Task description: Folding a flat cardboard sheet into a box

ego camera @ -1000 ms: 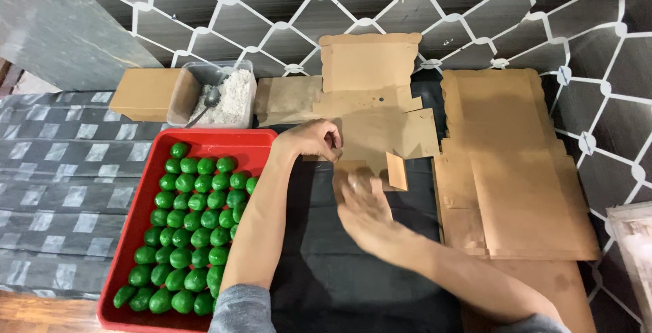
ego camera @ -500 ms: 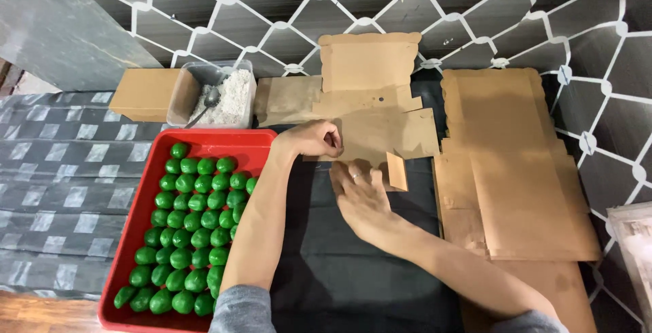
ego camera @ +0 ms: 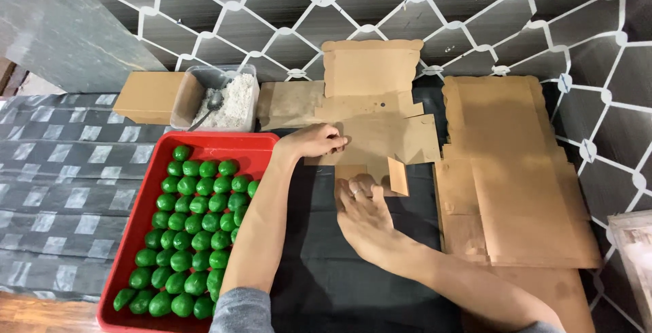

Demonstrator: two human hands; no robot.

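Brown card, die-cut and unfolded, lies flat on the dark cloth of the worktop (ego camera: 319,285): this box blank (ego camera: 380,136) sits between the red tray (ego camera: 146,204) and a stack of flat blanks (ego camera: 516,183) on the right. The left hand (ego camera: 316,141) pinches the blank's left edge between thumb and fingertips, holding it down. The right hand (ego camera: 363,211) rests at the near edge with its fingers loosely curled around a small flap (ego camera: 397,175) that already stands up; whether it grips that flap or only nudges it cannot be told.

Folding looks to be the step in hand, and it goes best along the pressed score lines: keep the left hand anchoring the panel close to the crease, so the sheet does not slide on the cloth, and lift each flap with the whole finger edge instead of one fingertip, which would buckle thin card. Square the corner before tucking any tab.

Green fruits (ego camera: 193,231) fill the tray in close rows just beside the left forearm, so elbow room is tight there. Behind the tray stand a tub of white powder (ego camera: 224,99) with a spoon (ego camera: 207,107), and a closed carton (ego camera: 146,95).
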